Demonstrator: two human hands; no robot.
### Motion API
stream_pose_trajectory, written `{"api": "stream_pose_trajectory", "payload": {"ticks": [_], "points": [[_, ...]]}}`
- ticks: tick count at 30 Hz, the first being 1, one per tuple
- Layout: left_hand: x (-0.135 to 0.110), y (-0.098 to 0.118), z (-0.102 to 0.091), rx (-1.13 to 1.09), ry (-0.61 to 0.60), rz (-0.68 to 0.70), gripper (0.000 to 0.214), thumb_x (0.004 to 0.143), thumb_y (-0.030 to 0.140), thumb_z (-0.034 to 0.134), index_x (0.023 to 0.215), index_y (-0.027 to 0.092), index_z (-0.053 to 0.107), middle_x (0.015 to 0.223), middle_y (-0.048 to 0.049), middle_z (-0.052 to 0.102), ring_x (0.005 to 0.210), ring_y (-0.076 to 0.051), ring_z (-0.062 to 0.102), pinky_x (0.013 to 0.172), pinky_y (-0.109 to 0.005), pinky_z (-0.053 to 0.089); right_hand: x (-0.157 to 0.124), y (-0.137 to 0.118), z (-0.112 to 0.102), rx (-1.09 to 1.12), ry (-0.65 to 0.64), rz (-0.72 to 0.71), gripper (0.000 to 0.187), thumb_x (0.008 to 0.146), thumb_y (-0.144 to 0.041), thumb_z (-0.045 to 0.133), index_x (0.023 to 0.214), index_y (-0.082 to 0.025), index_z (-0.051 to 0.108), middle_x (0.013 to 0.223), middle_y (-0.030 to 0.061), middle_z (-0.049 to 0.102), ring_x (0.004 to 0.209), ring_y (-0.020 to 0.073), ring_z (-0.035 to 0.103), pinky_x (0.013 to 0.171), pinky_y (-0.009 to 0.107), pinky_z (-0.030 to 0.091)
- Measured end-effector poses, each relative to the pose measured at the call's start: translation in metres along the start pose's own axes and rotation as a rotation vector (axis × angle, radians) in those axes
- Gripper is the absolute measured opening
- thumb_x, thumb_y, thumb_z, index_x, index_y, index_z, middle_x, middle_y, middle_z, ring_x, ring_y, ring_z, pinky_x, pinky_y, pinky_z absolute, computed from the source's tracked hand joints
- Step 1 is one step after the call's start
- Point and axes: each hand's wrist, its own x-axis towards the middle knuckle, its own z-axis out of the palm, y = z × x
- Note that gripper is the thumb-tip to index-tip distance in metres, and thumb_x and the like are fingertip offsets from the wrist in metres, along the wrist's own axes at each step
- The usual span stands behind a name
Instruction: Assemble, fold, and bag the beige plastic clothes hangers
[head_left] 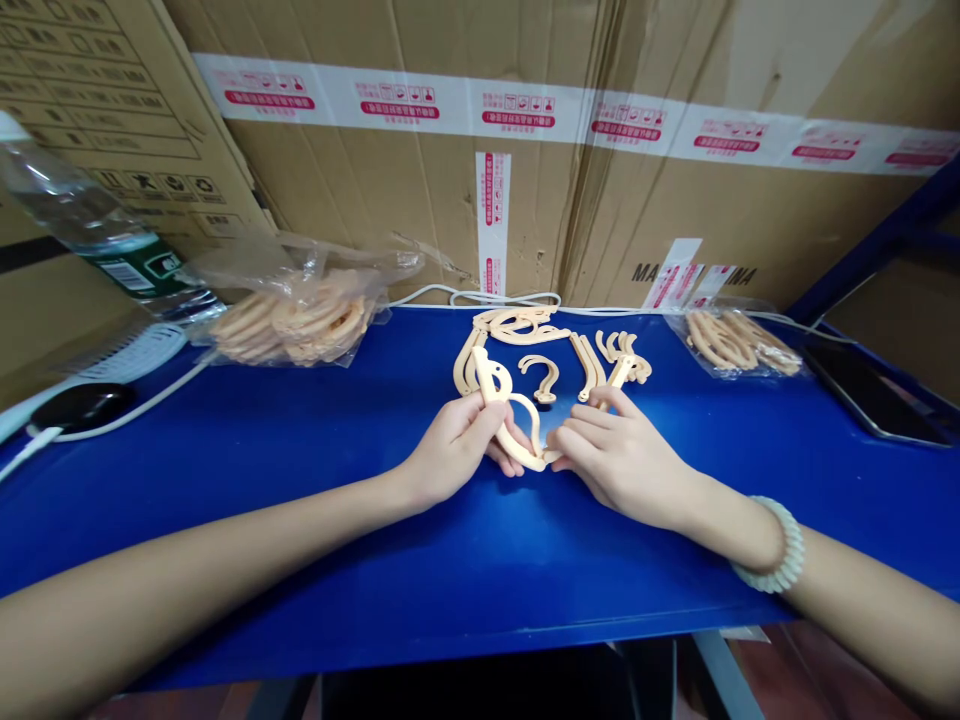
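Note:
My left hand [461,445] is closed around a peach-coloured plastic hanger arm [525,450] with a curved loop. My right hand [619,455] is closed on a second hanger arm [619,374], whose slim end sticks up past the fingers. The two parts meet between my hands, where fingertips hide the joint. Just beyond lies a loose hanger hook [551,376]. Farther back are several curved hanger pieces [517,325], with slim straight strips [585,365] and small hooks [622,345] to the right.
A bag of peach-coloured pieces [300,315] sits back left, near a water bottle [135,245] and a black round device [82,408]. Back right are another bag [739,340] and a phone [874,390]. Cardboard boxes [420,200] wall off the blue table [375,590], and a white cable [427,292] runs along its back.

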Motion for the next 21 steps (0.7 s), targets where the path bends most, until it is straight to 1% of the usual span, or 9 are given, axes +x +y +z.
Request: {"api": "stream_pose_trajectory", "payload": {"ticks": [5, 9, 13, 14, 16, 18, 20, 21], "points": [[0.001, 0.0, 0.001, -0.027, 0.02, -0.019, 0.035, 0.09, 0.047, 0.063, 0.08, 0.015, 0.052, 0.069, -0.0085, 0.073, 0.053, -0.018, 0.071, 0.052, -0.025, 0.058, 0.0, 0.002, -0.002, -0.015, 0.033, -0.046, 0.031, 0.106, -0.02, 0.036, 0.084, -0.018, 0.057, 0.068, 0.0003, 0.058, 0.067, 0.0164, 0.046, 0.085, 0.035, 0.034], [0.002, 0.0, 0.002, -0.034, 0.03, -0.017, 0.037, 0.089, 0.049, 0.064, 0.079, 0.015, 0.052, 0.067, -0.0081, 0.073, 0.053, -0.018, 0.07, 0.051, -0.024, 0.058, 0.0, 0.002, -0.002, -0.024, 0.044, -0.053, 0.031, 0.106, -0.018, 0.036, 0.082, -0.018, 0.057, 0.067, -0.0002, 0.057, 0.066, 0.016, 0.045, 0.084, 0.035, 0.035], [0.003, 0.0, -0.001, -0.063, 0.053, -0.036, 0.037, 0.092, 0.049, 0.061, 0.077, 0.016, 0.05, 0.063, -0.0076, 0.071, 0.048, -0.017, 0.067, 0.046, -0.023, 0.055, -0.002, 0.007, -0.006, -0.068, 0.045, -0.1, 0.03, 0.103, -0.012, 0.036, 0.084, -0.019, 0.057, 0.069, 0.0, 0.059, 0.067, 0.0166, 0.048, 0.082, 0.036, 0.033], [0.003, 0.0, -0.002, -0.074, 0.063, -0.04, 0.037, 0.092, 0.048, 0.06, 0.077, 0.016, 0.049, 0.062, -0.0077, 0.07, 0.047, -0.016, 0.067, 0.045, -0.023, 0.053, -0.003, 0.011, -0.007, -0.048, 0.044, -0.09, 0.028, 0.103, -0.012, 0.037, 0.085, -0.019, 0.057, 0.071, 0.0003, 0.061, 0.068, 0.0163, 0.05, 0.082, 0.036, 0.033], [0.003, 0.0, -0.003, -0.09, 0.064, -0.043, 0.036, 0.092, 0.047, 0.059, 0.077, 0.016, 0.049, 0.062, -0.0084, 0.071, 0.047, -0.016, 0.066, 0.045, -0.023, 0.053, -0.007, 0.022, -0.01, 0.047, 0.06, -0.015, 0.019, 0.104, -0.017, 0.043, 0.09, -0.019, 0.056, 0.076, 0.0007, 0.065, 0.069, 0.0154, 0.053, 0.083, 0.036, 0.034], [0.003, 0.0, -0.004, -0.094, 0.037, -0.043, 0.036, 0.092, 0.047, 0.059, 0.077, 0.016, 0.049, 0.064, -0.0098, 0.072, 0.048, -0.017, 0.067, 0.046, -0.023, 0.054, -0.012, 0.038, -0.012, 0.171, 0.071, 0.093, 0.006, 0.103, -0.022, 0.05, 0.102, -0.02, 0.056, 0.083, 0.0013, 0.068, 0.072, 0.0155, 0.058, 0.087, 0.037, 0.035], [0.003, -0.001, -0.004, -0.094, 0.015, -0.038, 0.037, 0.092, 0.048, 0.059, 0.077, 0.016, 0.049, 0.065, -0.0103, 0.072, 0.048, -0.017, 0.067, 0.047, -0.023, 0.054, -0.015, 0.054, -0.013, 0.233, 0.053, 0.159, 0.013, 0.101, -0.024, 0.054, 0.113, -0.021, 0.056, 0.092, 0.0037, 0.071, 0.082, 0.0184, 0.061, 0.094, 0.04, 0.036], [0.003, -0.001, -0.004, -0.093, 0.012, -0.035, 0.038, 0.092, 0.049, 0.059, 0.076, 0.016, 0.049, 0.064, -0.0102, 0.072, 0.048, -0.016, 0.067, 0.047, -0.023, 0.054, -0.017, 0.061, -0.013, 0.234, 0.038, 0.175, 0.015, 0.1, -0.023, 0.054, 0.115, -0.021, 0.057, 0.097, 0.0054, 0.071, 0.09, 0.0206, 0.061, 0.097, 0.043, 0.035]]}}
